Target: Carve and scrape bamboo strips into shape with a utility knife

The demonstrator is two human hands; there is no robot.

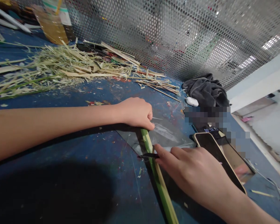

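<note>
A long green stalk [162, 186] runs from the near edge of view up to my left hand [138, 112]. That hand is closed in a fist around its far end, and the tip is hidden under the fingers. Pale patches show on the stalk just below the fist, where the green skin is off. My right hand [191, 168] pinches a small dark knife [149, 155]. Its pointed blade lies across the stalk, a short way below my left hand; whether it cuts in cannot be seen. Beneath them lies a dark, scratched sheet [170, 133].
Beyond my left arm, pale shavings [67, 62] are heaped on the blue table [84, 96], with thin sticks [161, 85] beside them. A phone [219, 158] lies beside my right hand. A white earphone case [191, 101], dark cloth [206, 88] and perforated metal screen [172, 37] stand farther back.
</note>
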